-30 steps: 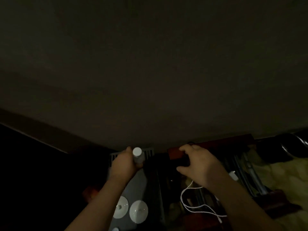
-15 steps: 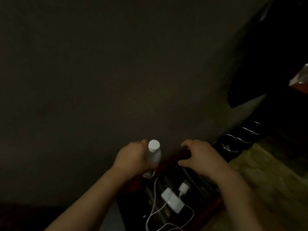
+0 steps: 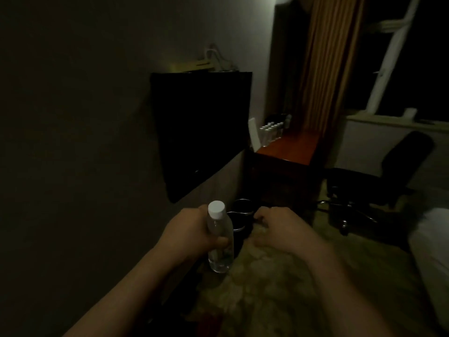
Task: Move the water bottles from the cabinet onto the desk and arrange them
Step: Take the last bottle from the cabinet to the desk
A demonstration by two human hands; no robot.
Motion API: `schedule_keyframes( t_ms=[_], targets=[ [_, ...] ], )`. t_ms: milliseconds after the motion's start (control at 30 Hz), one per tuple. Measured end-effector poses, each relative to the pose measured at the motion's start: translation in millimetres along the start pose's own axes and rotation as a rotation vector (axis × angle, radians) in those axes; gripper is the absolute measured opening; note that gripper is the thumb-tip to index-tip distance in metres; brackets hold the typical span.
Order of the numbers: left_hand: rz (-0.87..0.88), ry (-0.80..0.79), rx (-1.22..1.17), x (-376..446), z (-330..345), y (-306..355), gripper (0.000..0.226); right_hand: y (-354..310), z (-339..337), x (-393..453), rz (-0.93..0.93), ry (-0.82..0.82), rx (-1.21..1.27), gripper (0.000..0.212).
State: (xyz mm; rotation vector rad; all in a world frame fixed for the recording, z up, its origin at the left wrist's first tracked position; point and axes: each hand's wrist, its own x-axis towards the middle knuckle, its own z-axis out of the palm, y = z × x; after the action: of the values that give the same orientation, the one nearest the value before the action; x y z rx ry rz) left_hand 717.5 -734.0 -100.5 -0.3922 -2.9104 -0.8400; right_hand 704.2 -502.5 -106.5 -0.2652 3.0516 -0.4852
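Head view, held bottle: a clear water bottle with a white cap stands close to upright, long axis near vertical, cap end up and tipped slightly toward the wall, base down.
Head view, left grip: the left hand is wrapped around the bottle's middle; a fingertip shows across the front of the clear body.
Head view, right grip: the right hand holds nothing, fingers curled loosely downward, level with the held bottle and just to its right.
Head view, bottle's place: in the air above the patterned floor, well apart from the tabletop and nearer the camera than it.
Head view, bottles already set down: a group of capped clear bottles stands upright in rows at the far end of the reddish wooden tabletop, against the wall; the count is too small to make out.
Head view, containers: two dark round bins with metal rims sit on the floor just behind the held bottle; their contents are too dark to see.
Head view, room: dim. A dark flat screen hangs on the wall above and behind the held bottle; a black office chair stands far to its right beside the tabletop; a brown curtain hangs beyond the tabletop.
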Motion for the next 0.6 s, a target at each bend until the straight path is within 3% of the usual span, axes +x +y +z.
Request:
schedule_keyframes(
  t_ms=[267,600],
  targets=[
    [0.183,-0.043,-0.06,112,62,96,0.042,132,-45,9,0.214,0.122,0.027,0.066],
    [0.31,-0.065,-0.108,289,124,141,0.04,248,-93,112,0.315,0.149,0.133,0.069]
  ],
)
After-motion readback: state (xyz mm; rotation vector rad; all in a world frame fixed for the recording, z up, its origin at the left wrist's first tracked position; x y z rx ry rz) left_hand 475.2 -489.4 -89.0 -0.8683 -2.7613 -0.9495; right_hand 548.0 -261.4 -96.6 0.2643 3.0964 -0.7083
